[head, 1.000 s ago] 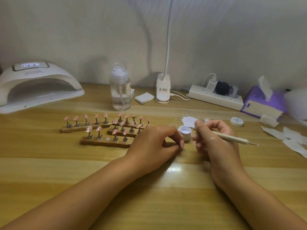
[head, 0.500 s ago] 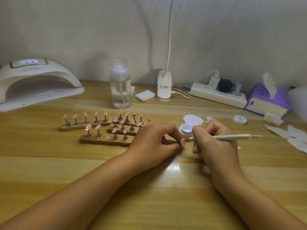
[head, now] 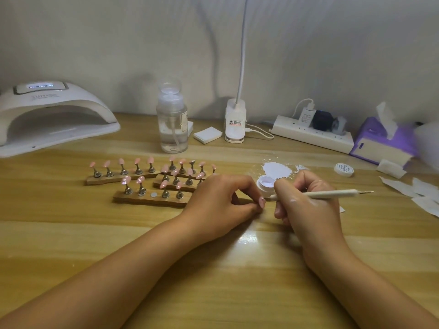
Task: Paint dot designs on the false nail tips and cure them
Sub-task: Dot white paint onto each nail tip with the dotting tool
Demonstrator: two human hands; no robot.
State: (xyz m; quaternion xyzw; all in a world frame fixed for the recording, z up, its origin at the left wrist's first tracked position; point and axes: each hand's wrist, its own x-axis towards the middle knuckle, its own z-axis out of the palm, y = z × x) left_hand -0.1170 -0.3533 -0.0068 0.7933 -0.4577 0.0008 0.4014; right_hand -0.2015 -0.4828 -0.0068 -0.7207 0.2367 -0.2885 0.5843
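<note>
Wood desk (head: 71, 233) w/ glare patch, plain grey wall (head: 118, 43) (shadowed) behind.

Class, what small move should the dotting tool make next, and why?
Probably touch the dotting tool to the pink nail tip pinched by the left hand: the right hand holds its fine end aimed there, apparently just short of contact.

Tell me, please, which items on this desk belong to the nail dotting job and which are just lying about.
For the job: dotting tool in the right hand, nail tip pinched by the left hand, white gel pot, racks of pink tips, curing lamp.
Lying about: pump bottle, power strip, tissue box, paper scraps.
</note>
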